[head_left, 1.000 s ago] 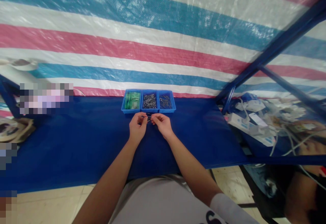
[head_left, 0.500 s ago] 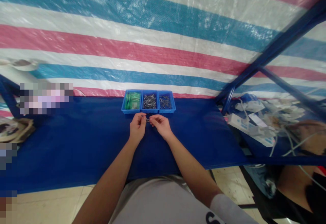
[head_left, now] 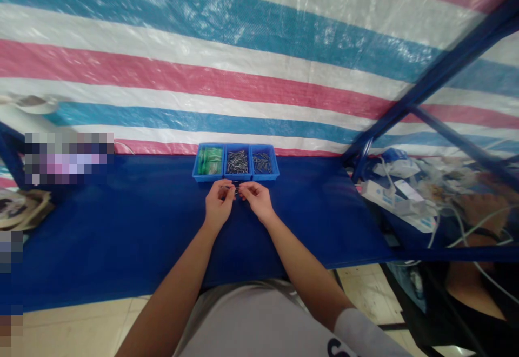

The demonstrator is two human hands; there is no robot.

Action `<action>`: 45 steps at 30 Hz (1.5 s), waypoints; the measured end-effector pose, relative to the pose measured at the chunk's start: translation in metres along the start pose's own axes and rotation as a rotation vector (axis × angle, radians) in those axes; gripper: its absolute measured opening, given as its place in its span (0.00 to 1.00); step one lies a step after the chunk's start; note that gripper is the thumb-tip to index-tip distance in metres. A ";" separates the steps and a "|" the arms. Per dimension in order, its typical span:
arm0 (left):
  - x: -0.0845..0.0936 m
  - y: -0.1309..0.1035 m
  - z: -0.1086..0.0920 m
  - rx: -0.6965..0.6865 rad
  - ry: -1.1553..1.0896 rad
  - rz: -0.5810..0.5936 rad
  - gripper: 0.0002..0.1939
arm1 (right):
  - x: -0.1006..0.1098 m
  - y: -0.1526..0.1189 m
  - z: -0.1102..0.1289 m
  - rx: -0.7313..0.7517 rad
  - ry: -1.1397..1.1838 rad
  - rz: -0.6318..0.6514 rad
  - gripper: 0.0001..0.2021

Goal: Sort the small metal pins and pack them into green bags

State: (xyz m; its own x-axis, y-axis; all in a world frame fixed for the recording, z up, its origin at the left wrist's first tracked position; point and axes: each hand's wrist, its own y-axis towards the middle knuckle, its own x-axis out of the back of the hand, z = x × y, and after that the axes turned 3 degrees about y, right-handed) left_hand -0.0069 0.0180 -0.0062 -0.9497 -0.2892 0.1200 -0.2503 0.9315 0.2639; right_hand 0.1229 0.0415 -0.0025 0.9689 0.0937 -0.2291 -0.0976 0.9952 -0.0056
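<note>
My left hand (head_left: 219,203) is closed in a pinch, its fingertips on a small thin metal piece (head_left: 237,190). From the other side my right hand (head_left: 258,200) pinches at the same spot, the fingertips of both hands almost meeting. The piece is too small to name, and the fingers partly cover it. Just beyond the hands stand three blue bins in a row. Green and clear plastic packets (head_left: 210,160) fill the left bin (head_left: 208,178). Shiny small metal parts (head_left: 237,162) lie in the middle bin (head_left: 237,177), and darker, screw-like pieces (head_left: 263,163) in the right bin (head_left: 265,177).
A blue table (head_left: 133,227) spreads under the hands. Striped plastic sheeting (head_left: 243,86) hangs behind it. At right, past a blue metal frame (head_left: 389,113), lie a white power strip (head_left: 397,205), cables and plastic bags, with another person's arm (head_left: 484,211) there.
Both hands stay in front of the bins, with only slight finger movement around the small metal piece. The other person's arm at right has shifted a little.
</note>
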 end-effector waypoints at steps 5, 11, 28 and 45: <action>0.000 0.001 0.000 0.002 -0.009 -0.023 0.11 | 0.000 0.000 -0.001 0.002 -0.015 0.004 0.14; 0.001 0.001 0.000 -0.029 -0.005 -0.011 0.09 | -0.001 -0.001 -0.001 0.013 -0.006 0.026 0.13; -0.002 0.001 0.002 -0.035 0.003 -0.024 0.09 | 0.001 0.001 -0.002 0.013 -0.018 -0.006 0.13; 0.001 0.000 0.000 -0.043 0.061 0.015 0.11 | 0.001 0.000 -0.003 0.042 -0.082 0.003 0.13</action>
State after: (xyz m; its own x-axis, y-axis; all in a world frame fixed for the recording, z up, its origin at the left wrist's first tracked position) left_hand -0.0078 0.0180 -0.0061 -0.9397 -0.2895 0.1822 -0.2265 0.9258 0.3025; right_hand 0.1227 0.0416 -0.0060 0.9842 0.0968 -0.1482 -0.0924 0.9951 0.0363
